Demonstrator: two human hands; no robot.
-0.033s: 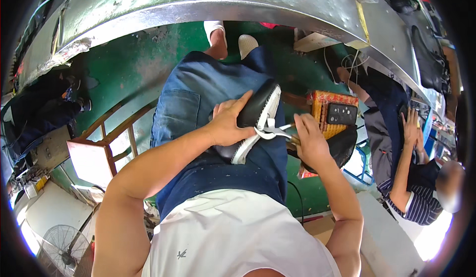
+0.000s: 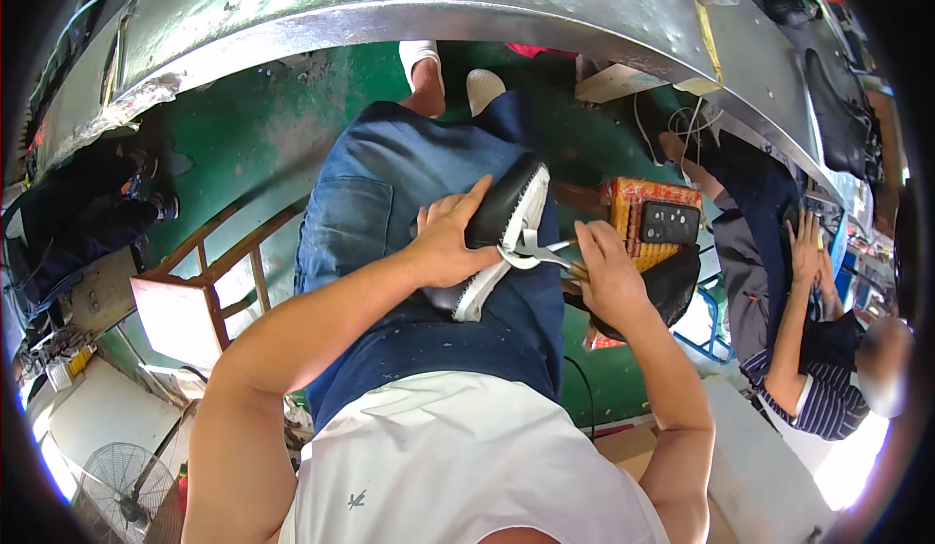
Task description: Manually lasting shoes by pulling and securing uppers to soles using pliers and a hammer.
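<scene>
Head view: left hand [image 2: 446, 242] is clamped around a black shoe [image 2: 499, 237] resting on the lap, right hand [image 2: 606, 273] closed on metal pliers [image 2: 541, 250] biting its white sole edge (fairly close to the left thumb). Pliers could slip off and nick the fingers, or the shoe could slide down the jeans [image 2: 390, 203].

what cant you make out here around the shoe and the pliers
Head view, the only one:
- Pliers: handles hidden inside the right hand; whether the tips pinch the shoe's edge is too small to tell.
- Black shoe with white sole: its rear end is covered by the left hand.
- Dark seat behind the right hand: partly hidden by that hand and forearm.
- Small parts on the metal bench: bent and blurred at the rim.
</scene>
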